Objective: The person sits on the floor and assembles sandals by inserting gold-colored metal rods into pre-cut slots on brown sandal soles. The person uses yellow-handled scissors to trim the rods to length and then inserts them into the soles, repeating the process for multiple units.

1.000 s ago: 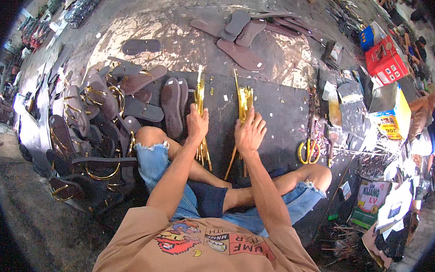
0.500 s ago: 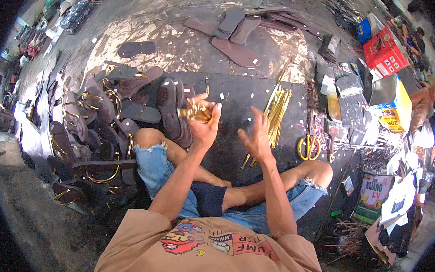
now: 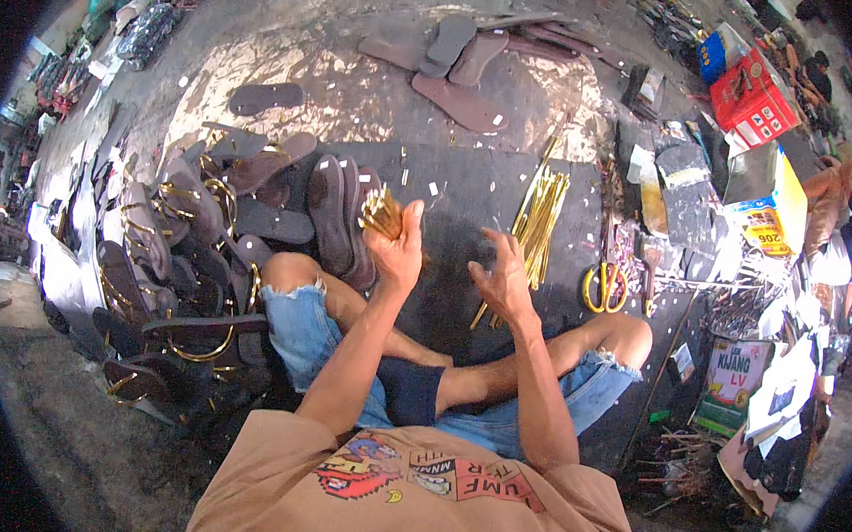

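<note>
Fingers closed, the left hand (image 3: 395, 252) holds a gathered bundle of thin, shiny gold strips (image 3: 381, 211), while the right hand (image 3: 505, 279), half-open and seemingly empty, hovers beside ungathered gold strips (image 3: 548, 220) toward the flat black mat (image 3: 446, 257)'s right edge.

Sandal pile (image 3: 184, 273) left of strips (image 3: 543, 220); scissors (image 3: 606, 264) right; soles (image 3: 476, 59) beyond, apparently partly stacked.

Your strips (image 3: 546, 220) look glossy and metallic, the soles (image 3: 458, 103) smooth and matt, your jeans (image 3: 303, 329) rough, frayed cloth.
</note>
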Motion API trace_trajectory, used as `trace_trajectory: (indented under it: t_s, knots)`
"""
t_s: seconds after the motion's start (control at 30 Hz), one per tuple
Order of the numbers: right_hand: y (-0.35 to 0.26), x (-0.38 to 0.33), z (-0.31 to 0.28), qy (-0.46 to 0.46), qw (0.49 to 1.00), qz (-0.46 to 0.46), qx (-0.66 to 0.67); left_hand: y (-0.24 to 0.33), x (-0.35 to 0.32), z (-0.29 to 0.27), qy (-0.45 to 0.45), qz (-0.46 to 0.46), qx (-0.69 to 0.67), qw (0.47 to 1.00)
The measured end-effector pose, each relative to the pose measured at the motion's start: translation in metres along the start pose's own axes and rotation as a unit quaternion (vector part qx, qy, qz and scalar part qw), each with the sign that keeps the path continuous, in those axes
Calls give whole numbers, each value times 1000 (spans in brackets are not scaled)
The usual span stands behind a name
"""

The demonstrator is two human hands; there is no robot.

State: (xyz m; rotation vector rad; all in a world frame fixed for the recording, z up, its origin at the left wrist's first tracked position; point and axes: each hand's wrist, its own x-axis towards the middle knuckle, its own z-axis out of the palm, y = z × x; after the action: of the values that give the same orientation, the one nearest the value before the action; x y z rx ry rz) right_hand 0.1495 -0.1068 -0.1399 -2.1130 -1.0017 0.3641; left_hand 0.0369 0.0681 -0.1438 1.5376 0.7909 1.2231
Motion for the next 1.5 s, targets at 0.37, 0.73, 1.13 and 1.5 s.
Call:
trace_trajectory:
  t_s: [0.37,0.73,1.13,1.5]
  knots:
    - [13,-5,14,20,998,8,52,13,4,4,-4,-7,-74,997]
    - [2,-2,17,-20,999,23,39,-11,1,6,-20,65,-8,998]
    - [-20,0,62,2,989,-81,124,-10,-23,20,-39,47,28,998]
    - [-7,4,69,-13,998,-56,27,40,-17,23,-110,46,-155,981]
